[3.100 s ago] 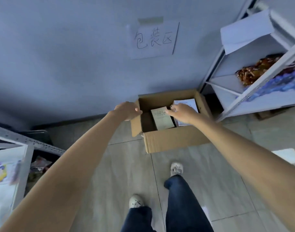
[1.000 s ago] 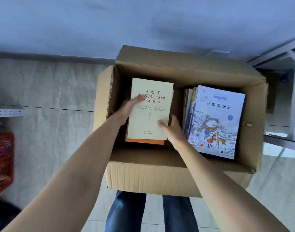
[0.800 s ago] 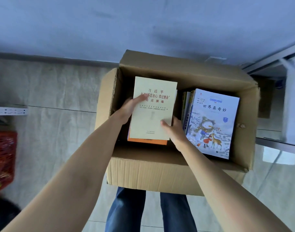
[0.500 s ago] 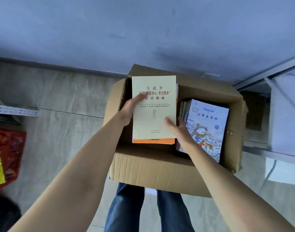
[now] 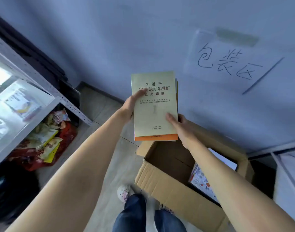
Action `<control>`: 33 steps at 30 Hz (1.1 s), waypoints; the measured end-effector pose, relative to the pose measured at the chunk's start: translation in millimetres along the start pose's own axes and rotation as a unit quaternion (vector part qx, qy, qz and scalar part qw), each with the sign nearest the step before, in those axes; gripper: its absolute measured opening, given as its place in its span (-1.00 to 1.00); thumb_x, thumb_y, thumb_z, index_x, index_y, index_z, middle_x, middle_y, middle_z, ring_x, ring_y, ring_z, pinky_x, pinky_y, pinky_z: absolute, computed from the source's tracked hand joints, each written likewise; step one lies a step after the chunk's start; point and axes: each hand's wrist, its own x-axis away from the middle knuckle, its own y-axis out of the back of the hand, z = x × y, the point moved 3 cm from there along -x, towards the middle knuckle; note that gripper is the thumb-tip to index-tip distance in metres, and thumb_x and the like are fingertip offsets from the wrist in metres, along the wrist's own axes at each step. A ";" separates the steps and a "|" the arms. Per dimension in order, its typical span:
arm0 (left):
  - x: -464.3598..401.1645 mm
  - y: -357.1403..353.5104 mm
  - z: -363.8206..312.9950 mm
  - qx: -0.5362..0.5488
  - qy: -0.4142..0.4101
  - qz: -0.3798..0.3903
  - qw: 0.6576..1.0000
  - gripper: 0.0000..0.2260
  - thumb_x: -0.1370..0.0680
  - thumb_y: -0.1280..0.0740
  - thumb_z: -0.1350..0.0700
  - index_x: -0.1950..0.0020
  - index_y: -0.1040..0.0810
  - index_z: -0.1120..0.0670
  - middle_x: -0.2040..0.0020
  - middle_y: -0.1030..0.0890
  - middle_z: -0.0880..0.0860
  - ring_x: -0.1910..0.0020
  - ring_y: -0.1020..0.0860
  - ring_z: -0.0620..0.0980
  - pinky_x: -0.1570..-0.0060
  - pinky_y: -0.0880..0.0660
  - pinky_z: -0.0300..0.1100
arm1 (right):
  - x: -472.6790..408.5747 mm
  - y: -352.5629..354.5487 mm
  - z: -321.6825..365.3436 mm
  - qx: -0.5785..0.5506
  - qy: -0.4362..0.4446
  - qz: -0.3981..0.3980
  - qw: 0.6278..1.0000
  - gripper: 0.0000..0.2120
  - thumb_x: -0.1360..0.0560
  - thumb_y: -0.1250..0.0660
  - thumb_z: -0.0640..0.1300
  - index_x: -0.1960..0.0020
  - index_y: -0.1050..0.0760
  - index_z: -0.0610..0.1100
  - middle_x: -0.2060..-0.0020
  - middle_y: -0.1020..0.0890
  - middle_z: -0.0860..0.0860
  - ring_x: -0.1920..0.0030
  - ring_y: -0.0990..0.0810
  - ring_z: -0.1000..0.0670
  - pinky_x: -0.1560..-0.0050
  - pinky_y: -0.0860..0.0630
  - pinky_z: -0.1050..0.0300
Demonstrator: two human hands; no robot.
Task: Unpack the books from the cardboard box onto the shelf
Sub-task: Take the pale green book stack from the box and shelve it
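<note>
Head view, single entry.

Stack of books (image 5: 154, 104): being held in the air above the cardboard box (image 5: 167, 183), clear of its rim, in front of the wall. The top book is showing a pale yellow cover with black printed characters; an orange cover is peeking out beneath it at the near edge.

Left hand (image 5: 132, 104): gripping the stack's left edge, thumb lying across the yellow cover, other fingers hidden behind.

Right hand (image 5: 178, 124): clasping the stack's lower right corner, thumb pressing on the cover, fingers wrapping underneath.

Cardboard box: sitting open on the tiled floor (image 5: 99, 148), its left half showing bare cardboard. Remaining books (image 5: 202, 180) are leaning in its right half, partly hidden by the right forearm; one illustrated cover is showing.

Shelf (image 5: 31, 113): white metal, standing at the left, blurred items lying on it; coloured packets (image 5: 46, 143) are piled beneath.

Paper sign (image 5: 230, 64): handwritten, hanging taped to the wall at upper right.
</note>
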 end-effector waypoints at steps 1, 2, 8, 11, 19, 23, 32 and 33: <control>20.0 14.0 -17.0 0.009 -0.015 -0.019 1.000 -0.56 -0.50 -0.34 -0.14 -0.25 -0.61 0.11 -0.13 -0.70 0.14 -0.06 -0.69 0.14 0.00 -0.63 -0.04 | 6.7 -19.8 17.0 0.004 0.014 0.021 1.000 -0.53 -0.30 -0.47 0.20 -0.09 -0.47 0.01 0.16 -0.74 0.13 0.15 -0.72 0.15 0.28 -0.60 0.29; 40.2 28.7 -33.6 0.018 -0.032 -0.036 0.999 -0.56 -0.49 -0.35 -0.14 -0.24 -0.61 0.11 -0.12 -0.70 0.15 -0.04 -0.69 0.14 0.03 -0.63 -0.04 | 13.5 -39.9 33.3 0.009 0.028 0.040 0.999 -0.53 -0.30 -0.47 0.19 -0.10 -0.46 0.00 0.16 -0.74 0.14 0.15 -0.72 0.14 0.28 -0.61 0.28; 168.9 125.1 -97.6 0.034 -0.102 -0.126 0.986 -0.62 -0.45 -0.40 -0.17 -0.13 -0.66 0.06 -0.04 -0.73 0.11 0.07 -0.73 0.07 0.23 -0.63 -0.16 | 70.2 -170.3 94.9 0.038 0.087 0.115 0.989 -0.43 -0.38 -0.47 0.15 -0.24 -0.45 -0.18 -0.06 -0.68 -0.08 0.00 -0.70 -0.05 0.09 -0.67 0.08; 242.8 186.3 -115.3 0.034 -0.146 -0.172 0.974 -0.57 -0.47 -0.39 -0.17 -0.21 -0.63 0.07 -0.10 -0.71 0.13 -0.06 -0.70 0.12 -0.04 -0.62 -0.03 | 110.7 -249.5 106.6 0.049 0.105 0.144 0.983 -0.64 -0.44 -0.44 0.07 -0.10 -0.51 -0.13 0.01 -0.69 -0.04 0.08 -0.71 0.04 0.15 -0.65 0.16; 448.1 344.4 -109.9 0.025 -0.205 -0.287 0.935 -0.50 -0.52 -0.37 -0.14 -0.34 -0.55 0.14 -0.20 -0.65 0.21 -0.19 -0.61 0.23 -0.31 -0.47 0.16 | 226.6 -456.1 93.1 0.059 0.143 0.246 0.957 -0.70 -0.42 -0.46 0.05 -0.01 -0.55 -0.13 0.18 -0.73 0.05 0.23 -0.71 0.16 0.33 -0.58 0.29; 538.7 412.2 -98.2 0.022 -0.243 -0.313 0.918 -0.44 -0.45 -0.36 -0.17 -0.35 -0.53 0.11 -0.21 -0.65 0.19 -0.20 -0.62 0.22 -0.30 -0.48 0.16 | 277.8 -549.9 83.4 0.072 0.143 0.322 0.933 -0.46 -0.26 -0.49 0.22 -0.10 -0.55 -0.10 0.01 -0.72 -0.04 0.02 -0.72 -0.04 0.06 -0.64 0.05; 681.4 570.8 -76.8 0.029 -0.267 -0.430 0.862 -0.44 -0.44 -0.36 -0.23 -0.31 -0.58 0.07 -0.17 -0.68 0.17 -0.17 -0.63 0.22 -0.31 -0.47 0.19 | 330.0 -755.5 71.3 0.111 0.166 0.428 0.881 -0.51 -0.33 -0.49 0.16 -0.12 -0.54 -0.13 0.03 -0.70 -0.04 0.15 -0.72 0.06 0.30 -0.58 0.27; 690.7 586.8 -76.3 0.024 -0.264 -0.441 0.858 -0.44 -0.44 -0.35 -0.24 -0.31 -0.58 0.07 -0.17 -0.68 0.17 -0.17 -0.64 0.22 -0.30 -0.47 0.19 | 331.2 -776.2 70.5 0.114 0.166 0.440 0.875 -0.46 -0.31 -0.48 0.18 -0.14 -0.52 -0.14 0.02 -0.70 -0.06 0.11 -0.71 0.01 0.29 -0.59 0.24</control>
